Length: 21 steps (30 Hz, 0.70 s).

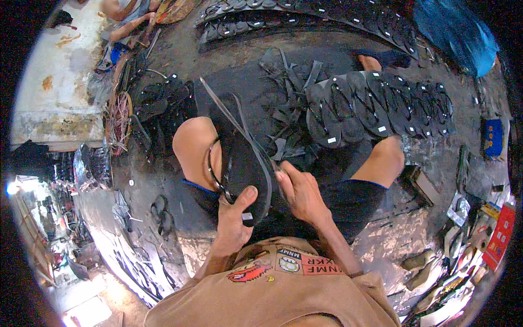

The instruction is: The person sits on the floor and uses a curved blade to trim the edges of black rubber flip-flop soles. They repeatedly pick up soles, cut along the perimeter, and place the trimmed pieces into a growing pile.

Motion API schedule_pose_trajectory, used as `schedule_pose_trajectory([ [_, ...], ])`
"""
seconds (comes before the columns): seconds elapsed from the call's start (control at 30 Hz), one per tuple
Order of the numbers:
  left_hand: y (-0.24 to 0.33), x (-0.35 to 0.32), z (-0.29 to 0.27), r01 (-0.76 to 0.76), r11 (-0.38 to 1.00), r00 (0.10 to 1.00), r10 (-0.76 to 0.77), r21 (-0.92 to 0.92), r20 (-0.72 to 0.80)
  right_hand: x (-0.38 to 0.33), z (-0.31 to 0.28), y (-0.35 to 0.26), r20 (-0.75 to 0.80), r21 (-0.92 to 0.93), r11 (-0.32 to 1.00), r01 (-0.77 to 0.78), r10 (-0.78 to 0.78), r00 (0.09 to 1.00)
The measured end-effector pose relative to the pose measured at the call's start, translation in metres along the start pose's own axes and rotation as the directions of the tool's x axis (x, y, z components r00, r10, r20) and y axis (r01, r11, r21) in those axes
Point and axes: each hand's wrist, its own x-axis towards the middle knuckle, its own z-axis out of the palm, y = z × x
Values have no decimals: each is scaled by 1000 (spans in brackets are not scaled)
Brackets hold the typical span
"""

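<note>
Floor (174, 60) around the row of sandals (381, 103) is dark, scuffed and patchy, and a dark sheet (231, 76) spreads to the row's left. We see black scraps (283, 117) heaped just left of the row, and longer lines of footwear (305, 19) curving beyond it. Past the row's far right hangs or lies a blue plastic sheet (460, 41); well to its left stands a pale, stained surface (49, 82). A wooden block (422, 185) sits on our side of the row, to its right. Left of the row, also on our side, our left hand (234, 212) pinches one end of a black sandal (242, 163), thumb on top. Our right hand (302, 193) has its fingers curled at the sandal's edge; we cannot tell what they pinch.
</note>
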Motion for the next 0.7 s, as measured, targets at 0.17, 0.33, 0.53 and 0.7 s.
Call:
schedule_pose_trajectory([
  [0.17,6,-6,5,-8,999,1000,9,38,-26,87,23,-3,-118,-58,996,69,-76,990],
  [0.33,7,4,-6,-70,997,990,67,-22,-121,148,31,-26,-91,-116,989,91,-101,991],
  [0.53,6,-9,-5,-63,861,984,139,504,-114,163,-6,-17,-300,422,885,197,-68,952],
  [0.7,35,18,-6,-479,744,847,252,465,469,64,-37,-43,-325,450,881,145,11,946],
])
